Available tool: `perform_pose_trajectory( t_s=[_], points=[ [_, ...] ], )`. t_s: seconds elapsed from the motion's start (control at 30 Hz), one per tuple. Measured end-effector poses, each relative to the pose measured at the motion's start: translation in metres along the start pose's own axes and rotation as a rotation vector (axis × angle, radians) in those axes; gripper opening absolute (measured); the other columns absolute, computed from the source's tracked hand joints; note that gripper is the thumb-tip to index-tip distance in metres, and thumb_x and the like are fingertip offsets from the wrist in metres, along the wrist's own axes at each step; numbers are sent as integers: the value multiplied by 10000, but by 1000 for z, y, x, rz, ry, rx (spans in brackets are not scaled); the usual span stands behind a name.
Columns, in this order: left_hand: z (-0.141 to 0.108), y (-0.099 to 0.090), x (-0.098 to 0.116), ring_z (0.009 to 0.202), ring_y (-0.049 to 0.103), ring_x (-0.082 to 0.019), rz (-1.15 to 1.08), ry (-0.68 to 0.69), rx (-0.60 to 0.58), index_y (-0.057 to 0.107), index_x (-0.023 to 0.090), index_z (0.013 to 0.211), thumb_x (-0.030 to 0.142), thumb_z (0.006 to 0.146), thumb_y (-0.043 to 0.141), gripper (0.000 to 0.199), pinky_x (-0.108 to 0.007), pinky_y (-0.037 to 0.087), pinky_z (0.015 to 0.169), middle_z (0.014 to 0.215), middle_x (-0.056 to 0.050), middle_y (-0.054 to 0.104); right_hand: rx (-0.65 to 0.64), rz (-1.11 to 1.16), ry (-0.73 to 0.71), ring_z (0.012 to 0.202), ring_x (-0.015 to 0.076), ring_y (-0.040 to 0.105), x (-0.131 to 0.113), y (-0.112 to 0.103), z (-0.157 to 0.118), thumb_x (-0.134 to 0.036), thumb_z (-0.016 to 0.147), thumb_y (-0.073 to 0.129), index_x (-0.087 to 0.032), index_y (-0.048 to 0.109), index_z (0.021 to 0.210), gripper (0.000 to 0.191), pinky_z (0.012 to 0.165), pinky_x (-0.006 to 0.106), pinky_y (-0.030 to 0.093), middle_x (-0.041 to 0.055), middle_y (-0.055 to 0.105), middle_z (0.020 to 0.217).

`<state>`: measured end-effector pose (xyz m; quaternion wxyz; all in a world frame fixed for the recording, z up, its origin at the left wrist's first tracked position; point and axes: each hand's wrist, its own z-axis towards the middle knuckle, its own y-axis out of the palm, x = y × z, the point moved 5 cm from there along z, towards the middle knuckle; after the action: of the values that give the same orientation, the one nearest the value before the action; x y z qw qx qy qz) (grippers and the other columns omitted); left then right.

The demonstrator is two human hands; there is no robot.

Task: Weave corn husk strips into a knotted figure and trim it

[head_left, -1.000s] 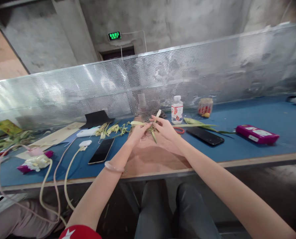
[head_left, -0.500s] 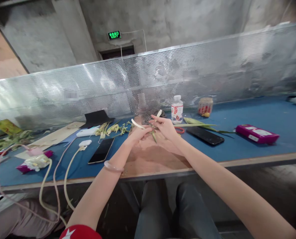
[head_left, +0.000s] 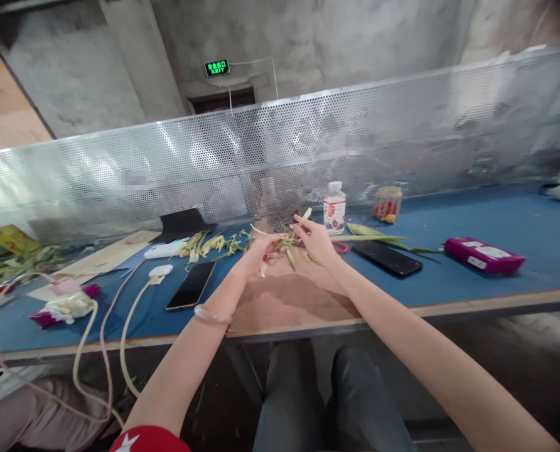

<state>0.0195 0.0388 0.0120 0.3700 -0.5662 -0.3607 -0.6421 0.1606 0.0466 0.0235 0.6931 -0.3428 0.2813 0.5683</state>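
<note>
Pinching leaf strips (head_left: 291,258), 2 hands (head_left: 262,253) (head_left: 314,238), 1 bottle (head_left: 334,210)

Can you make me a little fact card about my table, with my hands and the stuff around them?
Left hand: holds a green plant piece
Right hand: fingers beside that piece; grip too small to tell
Left wrist: pale bracelet
Behind right hand: upright white bottle
Right of bottle: see-through jar, small orange-yellow thing by it
Phones: one on the left, one on the right
Far right: purple pack
Wall: green EXIT sign
</note>
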Motion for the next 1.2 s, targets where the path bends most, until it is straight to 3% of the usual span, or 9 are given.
perform_pose_trajectory(
  t_s=[0.1, 0.3, 0.47, 0.6, 0.7, 0.8, 0.9, 1.0, 1.2],
  points=[
    [2, -5, 0, 375, 178, -10, 46, 49, 56, 632, 147, 995, 394, 752, 612, 347, -171, 113, 361, 627, 20, 493, 13, 10, -16, 690, 153, 601, 3, 0, 1, -310, 841, 547, -97, 552, 1267, 476, 668, 294, 526, 110, 700, 970],
    [7, -19, -1, 368, 203, -17, 136, 144, 200, 550, 115, 599, 465, 765, 616, 393, -178, 121, 357, 484, 37, 382, -100, 34, -92, 786, 157, 626, 1, 10, -3, -391, 900, 437, -159, 607, 1205, 419, 720, 280, 517, 82, 699, 979],
    [9, -26, 1, 392, 218, -18, 145, 233, 264, 571, 119, 689, 461, 786, 601, 356, -173, 136, 375, 546, 29, 424, -222, -9, -192, 824, 160, 617, 1, 19, -4, -296, 800, 596, -166, 579, 1243, 462, 764, 296, 510, 100, 663, 1090],
    [10, -27, 1, 391, 267, -38, 234, 262, 340, 620, 146, 922, 438, 828, 547, 316, -189, 150, 386, 598, 26, 476, -231, -61, -193, 811, 165, 603, 3, 21, -1, -175, 767, 575, -146, 554, 1271, 505, 773, 317, 507, 98, 675, 1011],
    [6, -25, 7, 402, 319, -68, 457, 342, 436, 624, 137, 808, 413, 871, 477, 319, -220, 220, 422, 542, 24, 467, -245, -22, -181, 807, 156, 597, 0, 20, -3, -132, 749, 540, -144, 538, 1287, 538, 773, 304, 505, 89, 671, 1013],
    [0, -23, 18, 469, 414, -109, 737, 426, 559, 530, 152, 599, 366, 889, 453, 368, -249, 295, 511, 506, 4, 474, -254, 16, -138, 679, 124, 558, -4, 18, -5, -124, 731, 527, -138, 519, 1305, 575, 676, 273, 503, 63, 668, 925],
    [-5, -23, 25, 519, 448, -136, 882, 456, 645, 484, 170, 571, 352, 892, 450, 370, -261, 299, 551, 505, -5, 480, -279, 32, -59, 485, 78, 394, -5, 17, -7, -121, 717, 510, -137, 471, 1346, 631, 497, 220, 426, -24, 567, 634],
    [-6, -24, 27, 511, 435, -139, 922, 462, 664, 446, 182, 544, 367, 890, 447, 392, -263, 281, 538, 496, -3, 460, -288, 70, -8, 440, 64, 293, -4, 16, -8, -127, 713, 504, -143, 436, 1372, 663, 420, 188, 321, -69, 433, 525],
    [-9, -23, 27, 465, 389, -121, 884, 463, 667, 451, 180, 524, 363, 858, 491, 383, -265, 264, 508, 467, 15, 415, -320, 120, 30, 430, 60, 262, -2, 16, -10, -116, 694, 502, -147, 381, 1406, 723, 402, 183, 248, -79, 390, 515]
  ],
)
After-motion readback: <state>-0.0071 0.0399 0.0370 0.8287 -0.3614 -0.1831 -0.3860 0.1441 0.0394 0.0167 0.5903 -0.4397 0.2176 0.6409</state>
